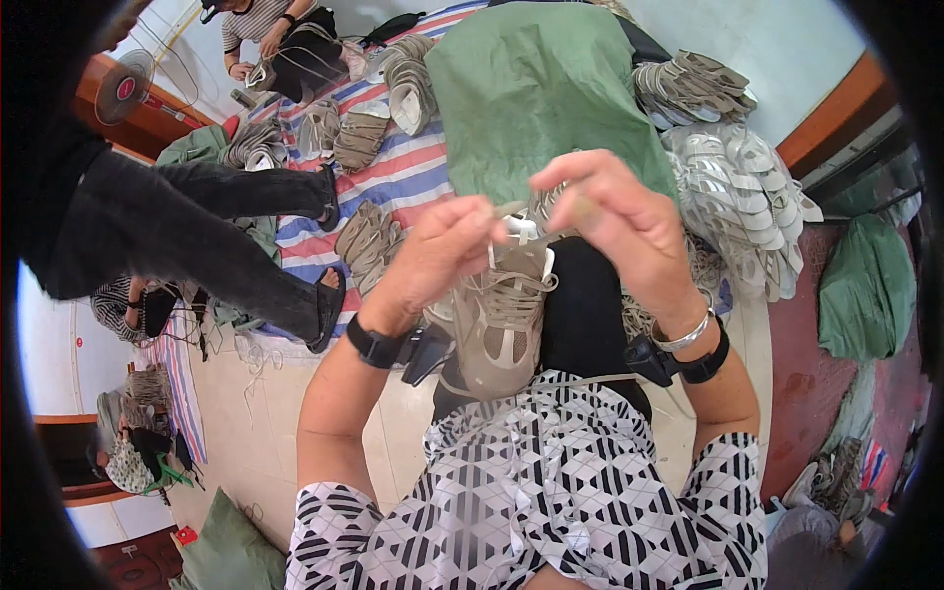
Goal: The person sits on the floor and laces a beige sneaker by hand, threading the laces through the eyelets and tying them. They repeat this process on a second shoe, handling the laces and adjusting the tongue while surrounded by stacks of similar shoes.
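Observation:
A beige sneaker (pixel 497 339) lies on my lap, its toe toward me and its laced front facing up. Just above its collar, my left hand (pixel 442 251) pinches a beige shoelace (pixel 510 208) between thumb and fingertips. Opposite it, my right hand (pixel 624 226) is raised with curled fingers on the lace; motion blurs its fingertips. Crisscrossed lacing (pixel 516 300) runs up the shoe's tongue. Both hands are apart from the shoe's body. Another strand of lace crosses my lap near the toe.
A green sheet (pixel 536 93) covers a heap in front of me. Stacked shoe uppers (pixel 737 202) stand at the right, more uppers (pixel 369 241) on the striped mat (pixel 408 187). A person in dark trousers (pixel 197 226) stands close at left; another person (pixel 280 39) sits at the far left.

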`<move>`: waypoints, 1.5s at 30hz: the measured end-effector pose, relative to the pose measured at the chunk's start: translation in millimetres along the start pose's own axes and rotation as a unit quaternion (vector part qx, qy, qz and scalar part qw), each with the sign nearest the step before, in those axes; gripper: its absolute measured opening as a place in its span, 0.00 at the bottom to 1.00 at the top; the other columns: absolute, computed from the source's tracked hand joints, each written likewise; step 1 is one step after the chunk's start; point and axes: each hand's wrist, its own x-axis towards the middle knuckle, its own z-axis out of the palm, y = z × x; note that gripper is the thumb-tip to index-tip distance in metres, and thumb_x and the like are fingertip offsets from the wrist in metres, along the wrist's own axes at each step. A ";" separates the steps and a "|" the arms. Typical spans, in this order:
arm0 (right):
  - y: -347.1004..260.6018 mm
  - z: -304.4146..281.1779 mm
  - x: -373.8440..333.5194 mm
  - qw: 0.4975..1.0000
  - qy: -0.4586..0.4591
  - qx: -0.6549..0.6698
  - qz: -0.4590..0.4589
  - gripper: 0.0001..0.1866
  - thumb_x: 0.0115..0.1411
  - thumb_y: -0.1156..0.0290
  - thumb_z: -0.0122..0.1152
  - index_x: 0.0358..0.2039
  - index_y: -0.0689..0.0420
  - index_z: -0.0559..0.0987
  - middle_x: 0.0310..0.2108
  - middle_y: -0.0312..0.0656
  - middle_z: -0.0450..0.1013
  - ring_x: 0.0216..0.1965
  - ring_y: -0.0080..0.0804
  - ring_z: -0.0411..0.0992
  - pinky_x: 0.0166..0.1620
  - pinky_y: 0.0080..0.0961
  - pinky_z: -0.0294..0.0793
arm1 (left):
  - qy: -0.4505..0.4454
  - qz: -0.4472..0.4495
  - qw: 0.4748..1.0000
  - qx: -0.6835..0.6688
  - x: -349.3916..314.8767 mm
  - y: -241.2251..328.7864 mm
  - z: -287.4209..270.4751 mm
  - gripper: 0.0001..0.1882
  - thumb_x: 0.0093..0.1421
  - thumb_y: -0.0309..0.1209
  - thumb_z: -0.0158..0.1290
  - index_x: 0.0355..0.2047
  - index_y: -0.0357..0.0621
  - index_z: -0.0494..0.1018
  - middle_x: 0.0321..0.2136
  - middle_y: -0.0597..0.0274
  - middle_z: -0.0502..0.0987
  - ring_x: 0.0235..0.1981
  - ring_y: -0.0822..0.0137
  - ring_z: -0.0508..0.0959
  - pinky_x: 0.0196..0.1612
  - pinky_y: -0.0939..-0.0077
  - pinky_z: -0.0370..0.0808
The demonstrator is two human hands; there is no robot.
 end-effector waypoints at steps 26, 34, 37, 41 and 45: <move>65.0 -11.9 -153.6 0.876 0.006 -0.011 0.481 0.11 0.59 0.66 0.58 0.31 0.62 0.80 0.18 0.37 0.74 0.16 0.20 0.71 0.21 0.18 0.70 | 0.255 0.118 0.899 -0.335 -24.8 -93.9 -88.7 0.07 0.65 0.34 0.49 0.36 0.46 0.72 0.25 0.71 0.72 0.25 0.77 0.71 0.44 0.68 0.72; 77.4 -44.4 -95.5 0.952 0.194 -0.098 0.215 0.09 0.60 0.70 0.57 0.36 0.61 0.78 0.20 0.35 0.75 0.11 0.16 0.61 0.14 0.12 0.56 | 0.256 0.114 0.892 -0.355 -13.1 -87.7 -100.8 0.07 0.66 0.34 0.47 0.39 0.46 0.70 0.24 0.72 0.70 0.16 0.80 0.59 0.19 0.82 0.59; 93.5 -34.9 -92.2 0.903 0.156 -0.152 0.370 0.06 0.60 0.71 0.56 0.34 0.60 0.75 0.20 0.37 0.75 0.11 0.17 0.63 0.14 0.15 0.60 | 0.275 0.129 0.891 -0.337 -16.5 -91.7 -112.9 0.06 0.66 0.34 0.48 0.38 0.46 0.70 0.23 0.72 0.71 0.15 0.80 0.58 0.18 0.84 0.56; 110.2 -15.0 -106.9 0.902 0.137 -0.052 0.407 0.05 0.59 0.71 0.55 0.30 0.58 0.73 0.18 0.38 0.72 0.13 0.23 0.69 0.17 0.20 0.69 | 0.352 0.141 0.877 -0.296 -26.5 -93.1 -119.3 0.06 0.65 0.33 0.48 0.37 0.46 0.72 0.21 0.73 0.69 0.14 0.81 0.58 0.16 0.86 0.54; 124.6 1.5 -113.2 0.910 0.007 -0.342 0.235 0.06 0.55 0.68 0.55 0.27 0.57 0.74 0.22 0.53 0.72 0.27 0.54 0.72 0.32 0.44 0.71 | 0.438 0.142 0.867 -0.191 -20.5 -88.7 -103.6 0.09 0.66 0.36 0.46 0.36 0.45 0.71 0.18 0.74 0.66 0.11 0.84 0.56 0.12 0.88 0.50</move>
